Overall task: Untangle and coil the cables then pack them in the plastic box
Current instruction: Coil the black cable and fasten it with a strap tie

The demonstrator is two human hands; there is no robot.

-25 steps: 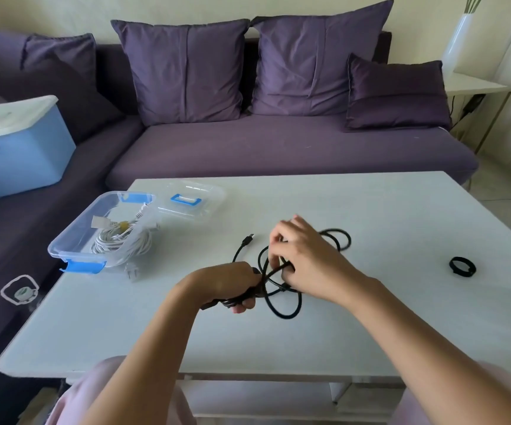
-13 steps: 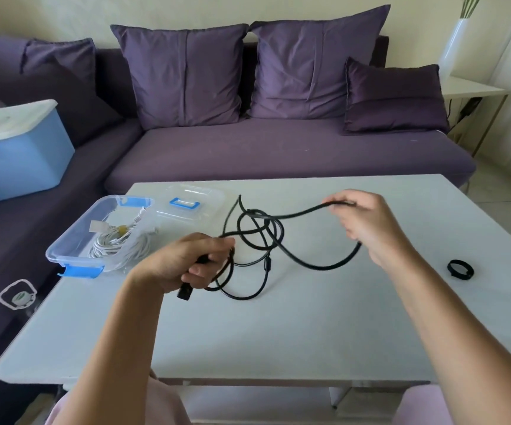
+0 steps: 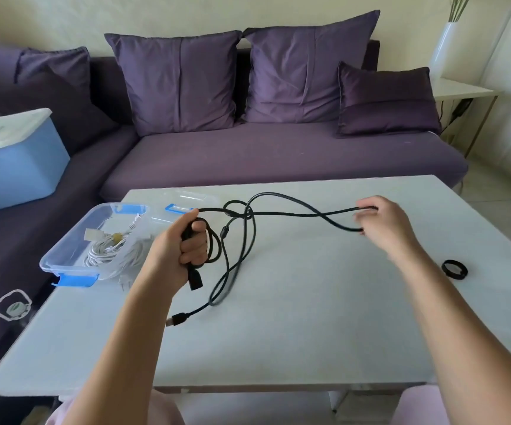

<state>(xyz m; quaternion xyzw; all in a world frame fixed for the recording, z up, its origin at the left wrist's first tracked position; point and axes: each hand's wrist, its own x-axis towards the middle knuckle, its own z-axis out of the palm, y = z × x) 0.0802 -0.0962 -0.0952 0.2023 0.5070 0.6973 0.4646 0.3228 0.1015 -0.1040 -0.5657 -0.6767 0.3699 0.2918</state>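
Observation:
A tangled black cable [image 3: 282, 213] is stretched in the air above the white table [image 3: 294, 317]. My left hand [image 3: 183, 243] grips a bunch of it near one plug, which hangs below my fist. My right hand [image 3: 383, 222] pinches a loop of the cable at the right. A knot of crossing strands sits between the hands, and a USB end [image 3: 177, 319] lies on the table. The clear plastic box [image 3: 73, 250] with blue clips stands at the table's left edge and holds a coiled white cable [image 3: 110, 250].
The box's clear lid [image 3: 186, 199] with a blue handle lies behind the box. A small black ring [image 3: 454, 269] lies on the table at the right. A purple sofa [image 3: 278, 154] stands behind, with a blue bin [image 3: 15, 167] on it at the left.
My hands have moved apart and lifted, pulling the black cable out from a bunch on the table into a long stretched span. The USB end has dropped onto the table.

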